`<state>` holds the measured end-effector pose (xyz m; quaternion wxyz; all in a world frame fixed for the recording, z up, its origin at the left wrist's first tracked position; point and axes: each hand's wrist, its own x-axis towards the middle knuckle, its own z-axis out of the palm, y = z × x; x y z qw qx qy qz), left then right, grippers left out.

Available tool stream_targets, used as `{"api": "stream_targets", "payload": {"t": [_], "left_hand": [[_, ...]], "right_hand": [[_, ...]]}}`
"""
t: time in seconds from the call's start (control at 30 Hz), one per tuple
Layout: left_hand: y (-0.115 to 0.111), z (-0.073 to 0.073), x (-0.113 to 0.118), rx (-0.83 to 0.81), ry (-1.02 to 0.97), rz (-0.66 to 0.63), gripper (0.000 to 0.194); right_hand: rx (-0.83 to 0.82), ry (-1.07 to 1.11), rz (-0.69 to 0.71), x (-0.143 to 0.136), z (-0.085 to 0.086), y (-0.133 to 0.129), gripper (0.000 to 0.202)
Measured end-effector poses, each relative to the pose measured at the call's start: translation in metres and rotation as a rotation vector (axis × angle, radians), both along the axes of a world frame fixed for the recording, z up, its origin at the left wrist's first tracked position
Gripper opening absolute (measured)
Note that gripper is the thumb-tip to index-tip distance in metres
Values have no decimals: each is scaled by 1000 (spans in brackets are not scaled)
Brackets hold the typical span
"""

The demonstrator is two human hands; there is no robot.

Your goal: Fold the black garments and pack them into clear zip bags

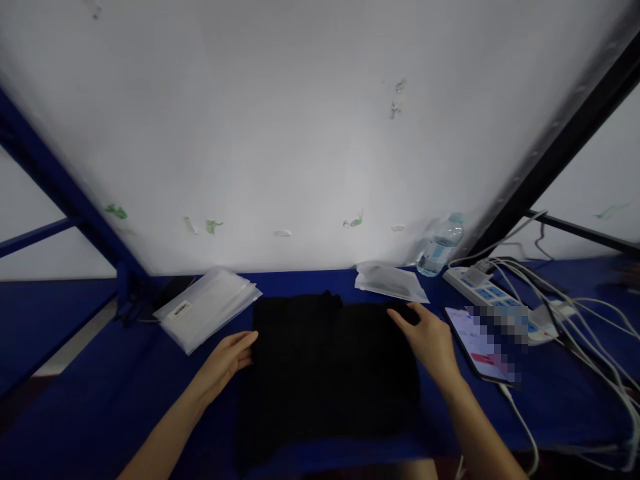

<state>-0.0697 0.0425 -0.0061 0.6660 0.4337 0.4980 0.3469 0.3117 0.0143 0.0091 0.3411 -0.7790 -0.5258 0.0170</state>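
Observation:
A black garment [330,373] lies spread on the blue table in front of me; its dark folds hide what kind it is. At its left edge, my left hand [231,357] is closed, pinching the cloth between thumb and fingers. My right hand [429,337] is at the upper right corner, thumb and forefinger closed on the fabric there. A small bunched bit of cloth sticks up at the middle of the far edge.
Frosted plastic bags [210,307] with a barcode label lie at the back left. Another bag [390,283] is behind the garment. On the right are a water bottle [441,247], a power strip [493,293] with trailing white cables, and a lit phone [475,340].

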Motion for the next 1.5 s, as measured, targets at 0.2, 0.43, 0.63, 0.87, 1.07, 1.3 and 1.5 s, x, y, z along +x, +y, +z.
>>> {"api": "stream_targets", "payload": {"t": [0.2, 0.43, 0.63, 0.87, 1.07, 1.3, 1.5], "left_hand": [[1, -4, -1, -15, 7, 4, 36], [2, -6, -1, -1, 10, 21, 37], [1, -6, -2, 8, -23, 23, 33], [-2, -4, 21, -14, -84, 52, 27], [-6, -8, 42, -85, -69, 109, 34], [-1, -6, 35, -104, -171, 16, 32], [1, -6, 35, -164, -213, 42, 36]], "right_hand": [[161, -293, 438, -121, 4, -7, 18], [148, -265, 558, -138, -14, -11, 28], [58, -117, 235, -84, -20, -3, 37], [-48, 196, 241, -62, -19, 6, 30], [-157, 129, 215, -37, -27, 13, 29], [-7, -214, 203, -106, 17, 5, 17], [148, -277, 682, -186, 0, -38, 55]]}}
